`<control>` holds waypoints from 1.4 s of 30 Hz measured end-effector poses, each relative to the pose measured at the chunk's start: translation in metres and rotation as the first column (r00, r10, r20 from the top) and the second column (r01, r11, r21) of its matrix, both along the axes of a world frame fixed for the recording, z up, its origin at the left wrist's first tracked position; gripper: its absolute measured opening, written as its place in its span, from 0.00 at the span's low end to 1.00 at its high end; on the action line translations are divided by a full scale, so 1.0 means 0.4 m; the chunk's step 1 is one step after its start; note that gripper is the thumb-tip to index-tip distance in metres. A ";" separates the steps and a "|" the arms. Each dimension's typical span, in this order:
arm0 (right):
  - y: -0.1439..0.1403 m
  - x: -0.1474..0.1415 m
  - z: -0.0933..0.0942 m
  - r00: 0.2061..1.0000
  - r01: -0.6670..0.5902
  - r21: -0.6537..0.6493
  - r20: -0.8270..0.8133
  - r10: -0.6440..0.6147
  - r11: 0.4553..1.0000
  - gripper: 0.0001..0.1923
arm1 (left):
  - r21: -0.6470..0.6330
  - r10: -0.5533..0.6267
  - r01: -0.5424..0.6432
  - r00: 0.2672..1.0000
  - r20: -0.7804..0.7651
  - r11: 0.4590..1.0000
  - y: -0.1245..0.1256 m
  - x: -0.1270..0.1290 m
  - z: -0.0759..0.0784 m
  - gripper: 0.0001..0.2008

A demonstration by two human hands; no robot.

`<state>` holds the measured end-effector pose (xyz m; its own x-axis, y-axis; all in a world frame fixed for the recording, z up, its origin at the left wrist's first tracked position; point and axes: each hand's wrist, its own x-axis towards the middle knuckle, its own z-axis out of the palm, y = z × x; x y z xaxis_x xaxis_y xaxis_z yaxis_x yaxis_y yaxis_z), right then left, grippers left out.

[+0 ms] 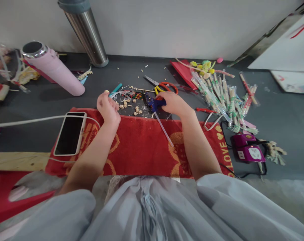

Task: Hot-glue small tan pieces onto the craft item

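My left hand (107, 106) is closed, pinching a small pale wooden piece (106, 91) above the far edge of the red towel (141, 147). My right hand (176, 103) grips a dark blue hot glue gun (154, 103); a clear glue stick (164, 130) sticks out of its back end over the towel. Between the hands, several small wooden pieces (125, 103) lie scattered on the dark table. Beside them are a bundle of white threads (120, 95) and a teal pen-like stick (116, 89). Orange-handled scissors (164, 86) rest just beyond the right hand.
A phone (70, 134) with a white cable lies left on the towel. Behind it stand a pink bottle (56, 70) and a steel thermos (87, 36). Wrapped sticks (224, 93) and a red envelope (183, 73) lie right, near a purple box (248, 149) with black cords.
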<state>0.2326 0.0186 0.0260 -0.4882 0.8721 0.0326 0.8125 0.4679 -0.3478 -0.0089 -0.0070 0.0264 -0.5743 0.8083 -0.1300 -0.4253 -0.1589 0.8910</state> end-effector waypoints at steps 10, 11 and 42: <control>-0.008 0.027 0.025 0.996 0.093 -0.026 -0.011 -0.093 0.995 0.23 | 0.027 0.003 -0.001 0.997 -0.078 1.000 -0.015 0.018 -0.002 0.08; -0.009 0.030 0.029 0.995 0.098 -0.014 -0.022 -0.098 0.995 0.23 | 0.012 0.004 -0.004 0.998 -0.068 1.000 -0.013 0.019 -0.002 0.07; -0.095 -0.161 0.047 0.946 -0.117 -0.090 0.294 0.138 0.989 0.12 | 0.011 -0.191 0.190 0.981 0.047 0.982 -0.020 0.037 -0.022 0.12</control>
<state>0.1681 -0.0192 0.0447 -0.5734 0.7967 -0.1909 0.8193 0.5575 -0.1342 0.0060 -0.0151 0.0176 -0.4029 0.9032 -0.1482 -0.4902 -0.0762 0.8683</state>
